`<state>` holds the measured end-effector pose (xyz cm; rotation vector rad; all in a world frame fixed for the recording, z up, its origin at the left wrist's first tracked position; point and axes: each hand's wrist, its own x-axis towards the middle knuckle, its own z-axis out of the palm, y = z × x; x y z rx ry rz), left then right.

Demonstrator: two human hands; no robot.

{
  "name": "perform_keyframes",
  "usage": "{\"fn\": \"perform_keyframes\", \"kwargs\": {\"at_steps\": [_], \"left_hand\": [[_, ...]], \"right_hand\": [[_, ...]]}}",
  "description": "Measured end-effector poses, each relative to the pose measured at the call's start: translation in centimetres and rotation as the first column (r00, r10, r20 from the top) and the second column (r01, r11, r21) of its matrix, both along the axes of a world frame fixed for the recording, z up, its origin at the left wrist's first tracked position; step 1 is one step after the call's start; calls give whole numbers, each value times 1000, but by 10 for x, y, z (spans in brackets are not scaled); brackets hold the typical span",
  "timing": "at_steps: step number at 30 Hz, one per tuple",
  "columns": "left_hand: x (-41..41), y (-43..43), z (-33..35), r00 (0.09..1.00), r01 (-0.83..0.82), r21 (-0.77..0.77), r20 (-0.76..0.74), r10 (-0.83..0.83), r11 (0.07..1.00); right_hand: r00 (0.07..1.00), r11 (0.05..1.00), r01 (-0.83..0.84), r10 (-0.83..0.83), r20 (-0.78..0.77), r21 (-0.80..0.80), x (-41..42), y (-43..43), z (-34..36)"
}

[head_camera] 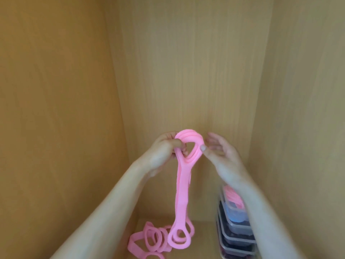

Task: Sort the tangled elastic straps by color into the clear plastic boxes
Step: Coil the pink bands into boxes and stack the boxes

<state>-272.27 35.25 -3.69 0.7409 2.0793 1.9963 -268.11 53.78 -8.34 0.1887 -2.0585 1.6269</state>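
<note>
Pink elastic strap bundle [183, 193], flat and looped at both ends, is held up inside a light-brown wooden cabinet [74, 90]. Its top loop is gripped on one side by the left hand [164, 154], whose fingers are curled tightly round the bands. The right hand [220, 157] is kept at the loop's other side: its thumb [203, 147] is laid against the band, while the other fingers are loosely extended behind it and closed round nothing. From the loop the bundle is hung straight down, and its lower loops are seen in front of a loose heap of pink straps [147, 238] on the cabinet floor; whether they touch it cannot be told. At the lower right, a stack of clear plastic boxes [237, 238] is partly hidden by the right forearm. Pink straps are seen in the top box [223, 193], a blue mass in the next, and dark contents below.
</note>
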Motion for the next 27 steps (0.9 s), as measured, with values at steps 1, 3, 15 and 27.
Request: {"fn": "perform_keyframes", "kwargs": {"at_steps": [1,3,15,27], "left_hand": [[2,1,-1,1000,-3,-11,10,3,1000],[5,2,-3,999,-10,-9,32,10,1000],[5,-16,-9,994,-56,161,100,40,985],[16,-11,-79,981,169,-89,115,-158,982]], "right_hand": [[1000,998,-7,8,-21,60,-3,0,12],[998,982,-58,63,-23,180,-10,0,28],[995,783,-32,81,-51,621,-20,-19,64],[979,779,4,125,-161,627,-14,-17,110]]}}
